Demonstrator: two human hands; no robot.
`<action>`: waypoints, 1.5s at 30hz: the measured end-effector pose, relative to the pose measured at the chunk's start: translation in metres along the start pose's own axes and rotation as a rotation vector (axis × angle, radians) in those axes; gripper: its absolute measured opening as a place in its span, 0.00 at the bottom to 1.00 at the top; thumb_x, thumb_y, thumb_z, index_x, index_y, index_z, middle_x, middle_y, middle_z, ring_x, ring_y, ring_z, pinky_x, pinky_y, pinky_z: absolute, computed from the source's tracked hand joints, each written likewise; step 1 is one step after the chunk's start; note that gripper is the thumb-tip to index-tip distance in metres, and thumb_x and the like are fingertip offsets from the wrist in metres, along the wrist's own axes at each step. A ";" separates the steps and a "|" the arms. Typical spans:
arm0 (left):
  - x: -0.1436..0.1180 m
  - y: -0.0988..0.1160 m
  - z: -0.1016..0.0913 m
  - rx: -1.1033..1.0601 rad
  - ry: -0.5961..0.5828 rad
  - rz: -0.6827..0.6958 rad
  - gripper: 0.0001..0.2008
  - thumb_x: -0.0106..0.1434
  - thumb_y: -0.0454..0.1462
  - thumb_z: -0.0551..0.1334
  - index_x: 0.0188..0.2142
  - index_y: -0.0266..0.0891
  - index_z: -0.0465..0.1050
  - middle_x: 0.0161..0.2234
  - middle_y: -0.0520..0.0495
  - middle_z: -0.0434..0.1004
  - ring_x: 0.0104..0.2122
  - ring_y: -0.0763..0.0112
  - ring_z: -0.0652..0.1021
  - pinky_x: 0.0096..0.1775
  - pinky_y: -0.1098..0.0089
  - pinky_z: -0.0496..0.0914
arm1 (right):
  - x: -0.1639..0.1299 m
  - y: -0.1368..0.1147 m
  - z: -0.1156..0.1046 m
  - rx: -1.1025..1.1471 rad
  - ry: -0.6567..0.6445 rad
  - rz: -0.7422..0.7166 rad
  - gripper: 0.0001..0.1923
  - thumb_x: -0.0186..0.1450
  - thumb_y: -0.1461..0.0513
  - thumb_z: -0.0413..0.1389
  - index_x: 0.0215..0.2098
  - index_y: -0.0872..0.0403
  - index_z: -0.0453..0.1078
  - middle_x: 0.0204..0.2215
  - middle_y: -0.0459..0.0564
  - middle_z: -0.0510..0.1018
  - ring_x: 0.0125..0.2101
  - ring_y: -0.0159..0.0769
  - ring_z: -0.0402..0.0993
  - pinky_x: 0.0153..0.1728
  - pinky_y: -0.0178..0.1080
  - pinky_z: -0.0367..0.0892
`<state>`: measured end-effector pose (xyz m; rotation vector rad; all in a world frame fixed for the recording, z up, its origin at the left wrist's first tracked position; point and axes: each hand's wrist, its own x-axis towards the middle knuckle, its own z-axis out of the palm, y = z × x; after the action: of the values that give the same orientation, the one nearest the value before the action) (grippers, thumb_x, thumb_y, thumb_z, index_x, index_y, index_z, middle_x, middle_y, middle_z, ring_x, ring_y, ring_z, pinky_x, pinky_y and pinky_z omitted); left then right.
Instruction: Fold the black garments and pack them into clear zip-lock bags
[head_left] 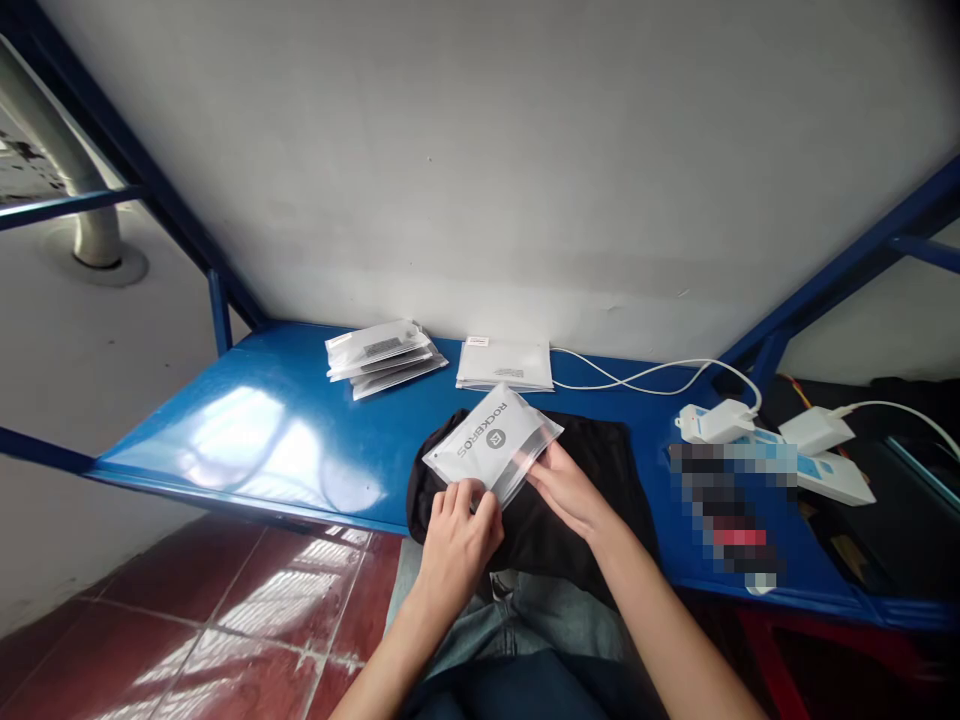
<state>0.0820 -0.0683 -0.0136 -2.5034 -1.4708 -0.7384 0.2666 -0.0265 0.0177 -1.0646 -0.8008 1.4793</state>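
Near the worktop's (379,440) front edge, my left hand (461,530) and right hand (566,490) grip the ROCKBROS pouch (469,440); best held taut.

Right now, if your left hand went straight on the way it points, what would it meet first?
The ROCKBROS pouch, which the left hand touches. Beyond it, the white packet by the wall seems roughly in line, though depth is hard to judge from this one view.

Seemingly a plain indoor work corner: blue bench (375,435), tiled floor (142,645), packet stack (385,352).
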 end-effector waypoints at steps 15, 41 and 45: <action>-0.018 -0.034 -0.014 -0.529 0.110 0.015 0.11 0.74 0.32 0.56 0.49 0.41 0.77 0.44 0.44 0.81 0.42 0.70 0.82 0.43 0.72 0.78 | -0.045 -0.003 0.010 -1.496 -0.249 -1.050 0.08 0.71 0.62 0.61 0.47 0.47 0.80 0.39 0.49 0.84 0.39 0.41 0.76 0.38 0.45 0.63; -0.013 -0.079 -0.024 -0.568 -0.043 0.048 0.11 0.74 0.34 0.56 0.45 0.42 0.78 0.42 0.46 0.82 0.40 0.71 0.83 0.42 0.75 0.77 | -0.059 -0.029 -0.081 -1.483 -0.099 -1.146 0.11 0.69 0.68 0.61 0.45 0.47 0.80 0.33 0.48 0.85 0.33 0.37 0.78 0.34 0.41 0.65; -0.013 -0.067 -0.014 -0.534 -0.094 0.080 0.10 0.75 0.33 0.55 0.46 0.42 0.76 0.42 0.46 0.81 0.40 0.73 0.82 0.40 0.77 0.76 | -0.057 -0.016 -0.068 -1.474 -0.091 -1.129 0.09 0.70 0.68 0.59 0.42 0.49 0.80 0.31 0.48 0.84 0.32 0.37 0.76 0.33 0.41 0.65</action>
<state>0.0149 -0.0496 -0.0157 -2.9960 -1.3256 -1.1399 0.3363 -0.0838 0.0178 -1.1128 -2.1903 -0.2322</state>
